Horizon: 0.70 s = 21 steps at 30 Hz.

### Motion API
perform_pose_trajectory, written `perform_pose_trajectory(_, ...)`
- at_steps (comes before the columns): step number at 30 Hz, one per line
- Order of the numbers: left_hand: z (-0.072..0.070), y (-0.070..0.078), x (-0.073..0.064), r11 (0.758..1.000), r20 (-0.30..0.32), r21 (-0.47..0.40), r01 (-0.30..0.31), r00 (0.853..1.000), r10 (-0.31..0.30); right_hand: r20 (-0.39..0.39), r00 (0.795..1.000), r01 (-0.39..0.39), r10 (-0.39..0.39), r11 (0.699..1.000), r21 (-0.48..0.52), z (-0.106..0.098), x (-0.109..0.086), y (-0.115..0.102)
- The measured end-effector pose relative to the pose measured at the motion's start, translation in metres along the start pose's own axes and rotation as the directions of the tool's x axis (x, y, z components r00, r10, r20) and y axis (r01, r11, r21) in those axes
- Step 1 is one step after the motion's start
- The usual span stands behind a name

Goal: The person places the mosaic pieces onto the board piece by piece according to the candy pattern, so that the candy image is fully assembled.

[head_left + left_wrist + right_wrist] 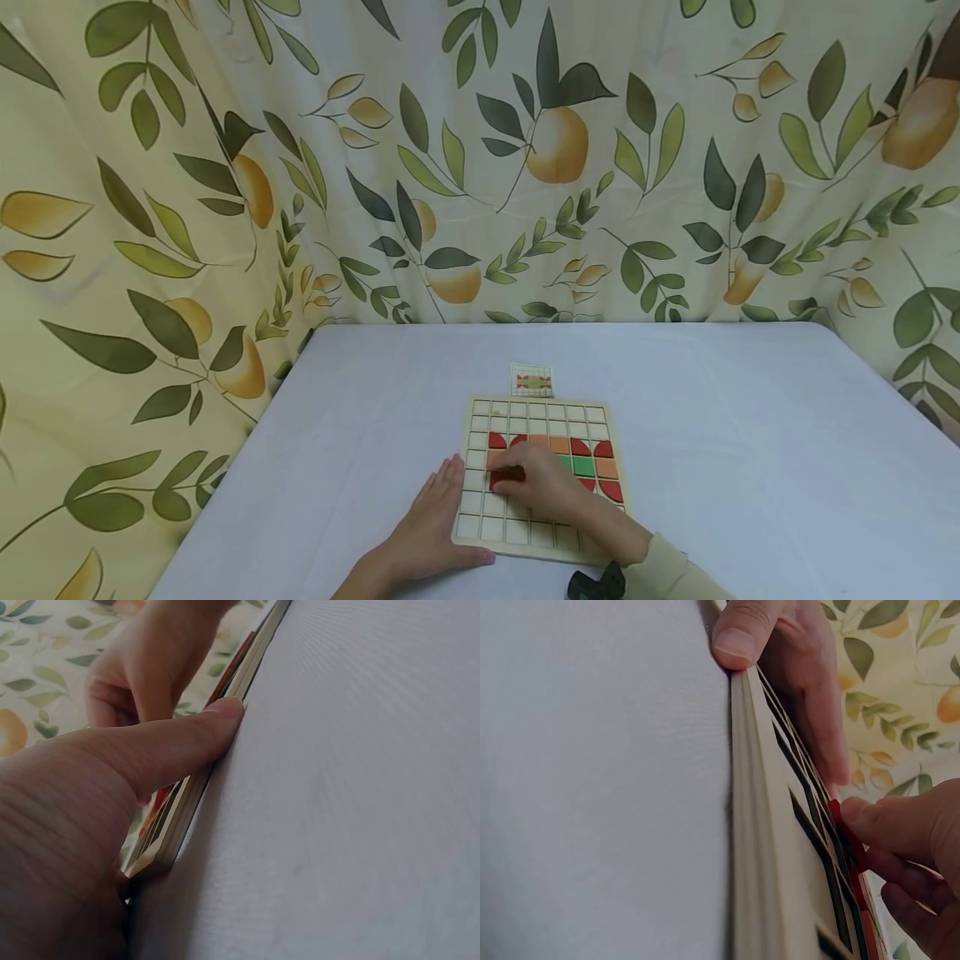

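A square wooden grid board (491, 528) lies on the table, with red curved, orange and green tiles (583, 467) set in its middle rows. My left hand (427, 529) rests at the board's near left corner, fingers straight along the left side and thumb (214, 724) against the near edge. Over the left part of the pattern, my right hand (551, 487) pinches a red tile (847, 834) between thumb and fingers, at the board's surface. The right hand hides several tiles beneath it in the head view.
A small pattern card (532, 380) lies just beyond the board's far edge. A black object (597, 582) sits by the right wrist at the near edge of the view. White cloth (720, 433) covers the table, and a leaf-and-fruit printed curtain (480, 208) hangs behind.
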<state>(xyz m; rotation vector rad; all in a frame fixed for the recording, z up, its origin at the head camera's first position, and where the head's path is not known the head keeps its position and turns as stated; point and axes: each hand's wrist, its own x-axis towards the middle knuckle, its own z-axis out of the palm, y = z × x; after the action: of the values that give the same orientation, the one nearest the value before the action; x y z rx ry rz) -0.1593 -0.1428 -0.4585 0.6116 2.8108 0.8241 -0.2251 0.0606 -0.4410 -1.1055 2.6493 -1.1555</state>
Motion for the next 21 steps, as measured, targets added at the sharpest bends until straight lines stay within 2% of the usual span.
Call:
perform_pose_trajectory(7,0.0005,0.0,0.0004,1.0,0.0,0.003,0.008,1.0,-0.008,-0.009,1.0,0.004,-0.004,1.0,-0.022,0.0007,0.0005,0.0001)
perform_pose_trajectory(21,-0.0016,0.0033,0.0012,0.999,0.015,-0.02,0.034,0.999,-0.034,0.002,0.999,0.051,-0.051,0.999,-0.006,0.0005,0.0027,0.0026)
